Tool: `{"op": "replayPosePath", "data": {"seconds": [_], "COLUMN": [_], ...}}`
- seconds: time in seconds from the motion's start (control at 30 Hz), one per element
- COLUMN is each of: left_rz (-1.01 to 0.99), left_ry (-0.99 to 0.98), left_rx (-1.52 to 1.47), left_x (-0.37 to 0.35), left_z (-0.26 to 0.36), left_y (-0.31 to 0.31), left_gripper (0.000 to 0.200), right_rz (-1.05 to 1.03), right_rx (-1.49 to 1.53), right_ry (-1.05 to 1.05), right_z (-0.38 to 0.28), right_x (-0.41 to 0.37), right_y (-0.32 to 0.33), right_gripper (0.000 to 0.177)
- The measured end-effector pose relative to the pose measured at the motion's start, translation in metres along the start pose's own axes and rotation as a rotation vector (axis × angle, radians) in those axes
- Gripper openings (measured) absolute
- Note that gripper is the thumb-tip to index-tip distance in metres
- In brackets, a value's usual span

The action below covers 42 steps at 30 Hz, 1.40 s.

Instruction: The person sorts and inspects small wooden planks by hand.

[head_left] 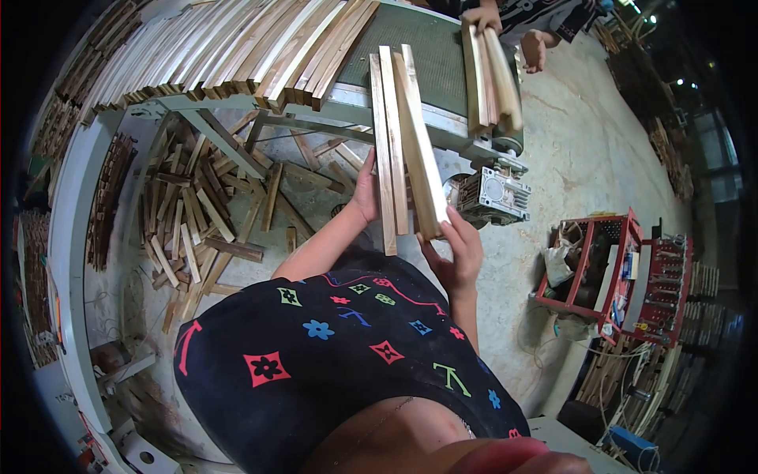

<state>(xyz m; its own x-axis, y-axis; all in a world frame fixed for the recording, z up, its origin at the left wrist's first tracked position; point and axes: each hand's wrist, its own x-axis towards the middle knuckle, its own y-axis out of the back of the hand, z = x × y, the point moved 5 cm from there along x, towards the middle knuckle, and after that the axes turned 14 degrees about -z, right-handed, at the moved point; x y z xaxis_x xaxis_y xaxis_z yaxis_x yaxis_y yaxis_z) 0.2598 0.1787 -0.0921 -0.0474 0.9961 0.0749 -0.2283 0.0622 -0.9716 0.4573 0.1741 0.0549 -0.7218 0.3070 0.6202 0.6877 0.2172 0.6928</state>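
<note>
Several long, pale wooden strips (388,150) stretch away from me, their far ends over the edge of the belt conveyor (430,59). My left hand (365,189) is closed on the left side of these strips, its fingers partly hidden behind them. Around the near end of the rightmost strip (422,154), my right hand (456,251) is closed, with the thumb underneath and fingers on its side. A narrow gap runs between that strip and the ones to its left.
A row of wooden strips (229,47) lies side by side on the conveyor's left. Another person's hand (482,17) holds strips (491,79) at its right end. Offcuts (197,209) litter the floor beneath. A motor (496,193) juts out; a red tool rack (588,272) stands right.
</note>
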Motion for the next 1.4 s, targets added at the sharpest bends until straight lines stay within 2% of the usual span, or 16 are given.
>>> {"op": "replayPosePath", "data": {"seconds": [0.1, 0.3, 0.33, 0.37, 0.4, 0.43, 0.5, 0.63, 0.67, 0.77, 0.83, 0.9, 0.97, 1.03, 1.17, 1.4], "left_rz": [-0.027, -0.075, -0.130, -0.181, 0.103, -0.120, 0.164, 0.132, -0.023, 0.178, 0.128, 0.119, 0.013, 0.048, 0.041, 0.013], "left_ry": [0.016, 0.062, 0.090, 0.118, 0.063, 0.099, 0.146, 0.169, 0.238, 0.174, 0.176, 0.147, 0.152, 0.139, 0.199, 0.230], "left_rx": [-0.063, -0.097, -0.089, -0.079, -0.089, -0.226, -0.020, -0.023, -0.064, 0.013, 0.003, 0.037, -0.022, -0.002, -0.042, -0.092], "left_x": [-0.005, -0.015, -0.016, -0.019, -0.026, -0.032, -0.046, -0.053, -0.053, -0.053, -0.054, -0.052, -0.049, -0.051, -0.053, -0.053], "left_z": [0.003, -0.012, -0.016, -0.020, -0.023, -0.025, -0.031, -0.038, -0.039, -0.043, -0.045, -0.042, -0.045, -0.044, -0.044, -0.047], "left_y": [0.033, -0.024, -0.028, -0.032, -0.003, 0.019, 0.028, 0.009, 0.006, 0.001, 0.001, 0.001, 0.005, 0.001, 0.003, -0.015], "left_gripper": [0.085, 0.092, 0.092, 0.092, 0.086, 0.093, 0.087, 0.083, 0.086, 0.090, 0.091, 0.091, 0.090, 0.091, 0.089, 0.090], "right_rz": [0.195, 0.035, 0.141, 0.575, 0.704, 0.815, 0.822, 0.824, 0.734, 0.627, 0.480, -0.034, -0.396, -0.273, -0.323, -0.243], "right_rx": [0.199, 0.185, 0.391, 0.584, 0.571, 0.742, 1.565, 1.037, 1.284, 1.635, 0.994, 0.479, 0.694, 0.937, 0.189, 0.063], "right_ry": [0.019, -0.038, -0.145, -0.190, -0.093, -0.116, 0.273, 0.180, 0.147, -0.024, -0.406, -0.367, -0.306, -0.423, -0.190, -0.069], "right_z": [-0.011, -0.012, -0.008, -0.011, -0.018, 0.000, 0.002, 0.014, 0.036, 0.096, 0.088, 0.069, 0.059, 0.037, 0.032, 0.023], "right_x": [0.016, 0.054, 0.053, 0.048, 0.062, 0.047, 0.052, 0.084, 0.091, 0.084, 0.081, 0.062, 0.015, -0.009, -0.027, -0.013], "right_y": [0.021, 0.029, 0.043, 0.057, 0.084, 0.110, 0.152, 0.172, 0.154, 0.077, 0.028, -0.013, -0.050, -0.050, -0.034, -0.025], "right_gripper": [0.071, 0.064, 0.058, 0.058, 0.041, 0.029, 0.029, 0.047, 0.046, 0.034, 0.029, 0.028, 0.032, 0.032, 0.044, 0.068]}}
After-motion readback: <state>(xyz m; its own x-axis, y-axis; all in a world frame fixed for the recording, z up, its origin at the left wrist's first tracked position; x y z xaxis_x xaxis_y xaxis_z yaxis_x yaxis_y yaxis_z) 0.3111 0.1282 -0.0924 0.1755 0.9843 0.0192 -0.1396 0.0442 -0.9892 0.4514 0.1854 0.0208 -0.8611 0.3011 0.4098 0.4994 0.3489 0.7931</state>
